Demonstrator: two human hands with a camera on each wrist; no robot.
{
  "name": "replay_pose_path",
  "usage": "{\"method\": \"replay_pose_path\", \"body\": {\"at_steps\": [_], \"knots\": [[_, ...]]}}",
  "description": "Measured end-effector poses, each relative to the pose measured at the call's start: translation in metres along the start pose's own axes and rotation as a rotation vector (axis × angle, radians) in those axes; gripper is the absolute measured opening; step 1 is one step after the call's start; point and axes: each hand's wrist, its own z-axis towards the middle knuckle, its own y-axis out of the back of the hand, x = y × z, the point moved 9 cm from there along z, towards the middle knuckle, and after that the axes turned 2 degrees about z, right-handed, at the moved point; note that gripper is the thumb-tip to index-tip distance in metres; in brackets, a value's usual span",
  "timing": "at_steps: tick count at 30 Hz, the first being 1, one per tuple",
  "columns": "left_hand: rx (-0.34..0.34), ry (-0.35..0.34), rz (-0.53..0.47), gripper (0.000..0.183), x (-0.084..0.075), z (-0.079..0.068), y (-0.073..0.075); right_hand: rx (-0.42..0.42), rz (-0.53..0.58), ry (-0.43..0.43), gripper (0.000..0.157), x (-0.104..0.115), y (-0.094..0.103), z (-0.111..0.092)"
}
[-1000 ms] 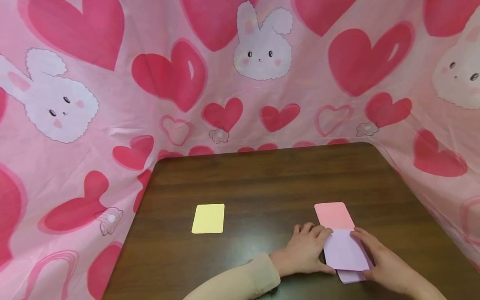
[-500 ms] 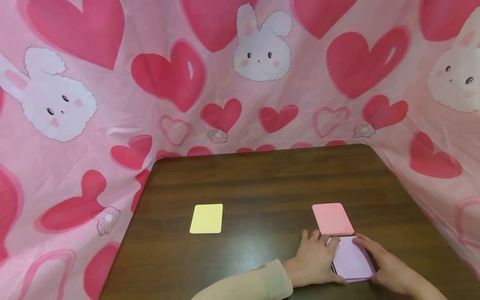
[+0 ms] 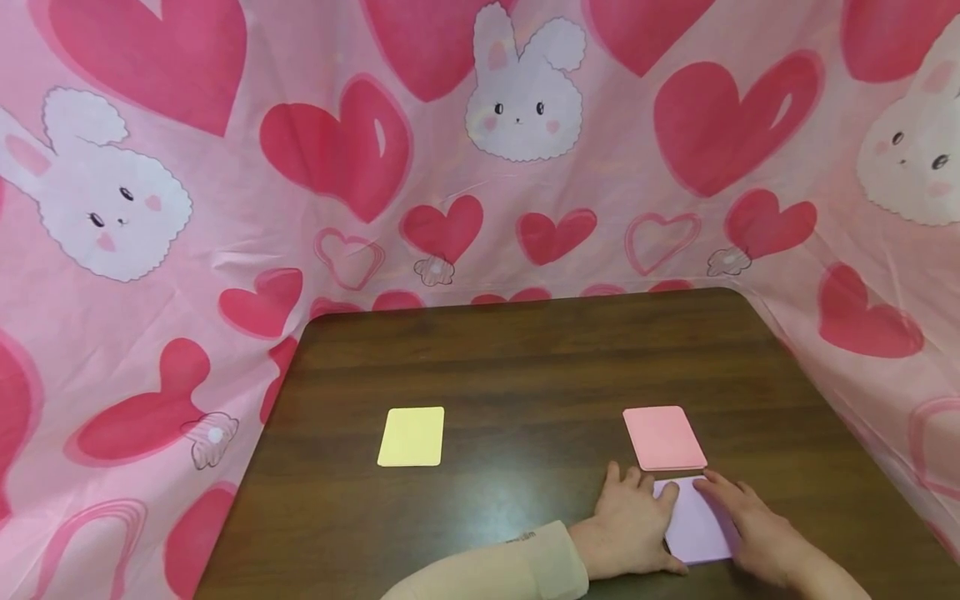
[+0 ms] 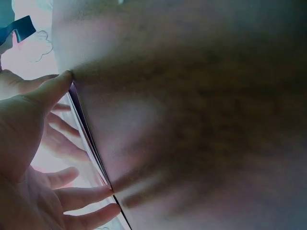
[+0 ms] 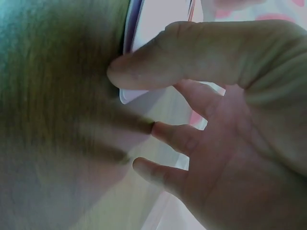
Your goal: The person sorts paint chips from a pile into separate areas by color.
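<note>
A small stack of purple cards with square outlines [image 3: 697, 529] lies on the near right part of the table, between the two hands. My left hand [image 3: 630, 525] holds its left side, the thumb near the front corner and a finger at the back one. My right hand [image 3: 761, 533] grips the right side, with the index fingertip on the back edge. In the left wrist view, thumb and fingertips touch the thin dark edge of the stack [image 4: 82, 115]. The right wrist view shows the thumb along the edge of the cards [image 5: 156, 24]; two lower fingers reach toward the tabletop.
Just behind the purple stack lies a pink stack of cards [image 3: 665, 437]. A yellow stack [image 3: 411, 437] sits farther left on the dark wooden table [image 3: 510, 358]. Pink cloth with hearts and rabbits [image 3: 517, 183] surrounds the table's back and sides.
The upper purple cards, overlapping the pink stack earlier, have moved toward the near edge and now line up with the purple cards below. Both hands moved with them, and the pink stack is uncovered.
</note>
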Motion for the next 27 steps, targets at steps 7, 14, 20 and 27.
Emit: {"method": "replay_pose_path", "body": {"at_steps": [7,14,20,27], "knots": [[0.026,0.004,-0.021,0.096,0.002,0.002,-0.006,0.013,-0.02,-0.015,0.086,0.001,0.001,0.003],[0.004,0.041,-0.091,0.099,0.033,-0.007,0.005,-0.061,0.006,0.064,0.088,0.012,0.017,0.007],[0.062,0.117,-0.19,0.101,0.082,-0.015,0.021,-0.148,0.082,0.133,0.09,0.04,0.039,0.025],[0.071,0.274,-0.352,0.102,0.149,-0.026,0.03,-0.156,0.182,0.138,0.087,0.08,0.054,0.06]]}}
